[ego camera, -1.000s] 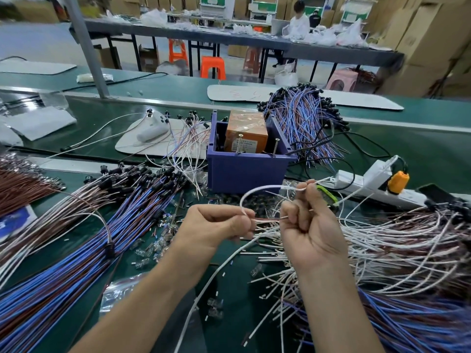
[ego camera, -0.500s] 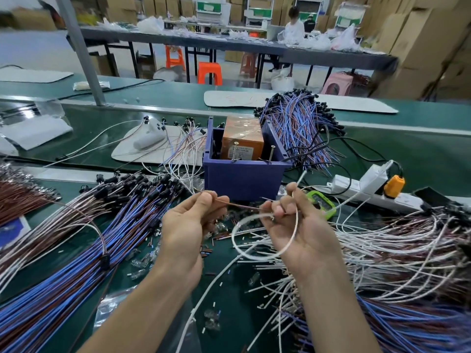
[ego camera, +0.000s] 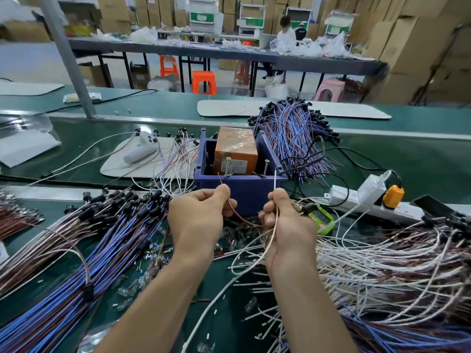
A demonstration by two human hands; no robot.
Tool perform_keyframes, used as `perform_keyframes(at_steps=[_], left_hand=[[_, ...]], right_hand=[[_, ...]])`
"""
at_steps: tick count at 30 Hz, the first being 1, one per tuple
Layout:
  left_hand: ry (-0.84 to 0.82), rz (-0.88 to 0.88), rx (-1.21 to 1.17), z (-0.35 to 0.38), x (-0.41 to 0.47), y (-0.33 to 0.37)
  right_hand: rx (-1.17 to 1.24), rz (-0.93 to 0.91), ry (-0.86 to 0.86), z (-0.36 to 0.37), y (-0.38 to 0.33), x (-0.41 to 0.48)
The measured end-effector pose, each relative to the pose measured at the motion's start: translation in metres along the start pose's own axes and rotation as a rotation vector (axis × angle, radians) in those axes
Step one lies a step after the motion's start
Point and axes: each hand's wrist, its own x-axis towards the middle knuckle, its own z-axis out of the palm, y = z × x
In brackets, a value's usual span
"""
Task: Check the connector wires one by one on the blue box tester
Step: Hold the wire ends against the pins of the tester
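blue box tester (ego camera: pixel 239 186) sits just above the middle of the frame on the green bench (ego camera: pixel 382 159), with an orange block (ego camera: pixel 235 151) inside it and two screws standing on its near rim, one (ego camera: pixel 226 168) toward the left and one (ego camera: pixel 266 168) toward the right. both hands are raised just in front of its near wall. the left hand (ego camera: pixel 196 220) has its fingers curled and pinches a brown wire (ego camera: pixel 240 217) between thumb and forefinger, the tip pointing up close to the left screw; whether it touches is not clear. the right hand (ego camera: pixel 285 225) is likewise curled, pinching a white wire (ego camera: pixel 275 180) whose end rises toward the right screw. the brown strand sags across the gap between the two hands. a thick bundle of blue wires (ego camera: pixel 76 263) fills the lower left, a mass of white wires (ego camera: pixel 382 263) the lower right, and another blue bundle (ego camera: pixel 293 138) lies behind the box to the right. a white power strip (ego camera: pixel 356 201) with an orange plug (ego camera: pixel 393 197) lies at right, and a green device (ego camera: pixel 322 219) is just beside the right hand.
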Motion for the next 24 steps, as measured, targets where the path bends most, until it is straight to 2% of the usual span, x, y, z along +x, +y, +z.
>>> perform_keyframes(at_steps=[6, 16, 24], left_hand=[[-0.007, -0.019, 0.008, 0.002, 0.005, -0.006], [-0.023, 0.051, 0.027, 0.003, 0.011, -0.007], [-0.087, 0.071, 0.063, 0.003, 0.01, -0.006]], right_hand=[[0.005, -0.003, -0.019, -0.005, 0.009, 0.004], [0.026, 0.011, -0.027, -0.008, 0.015, 0.006], [0.023, 0.001, -0.016, -0.011, 0.014, 0.008]])
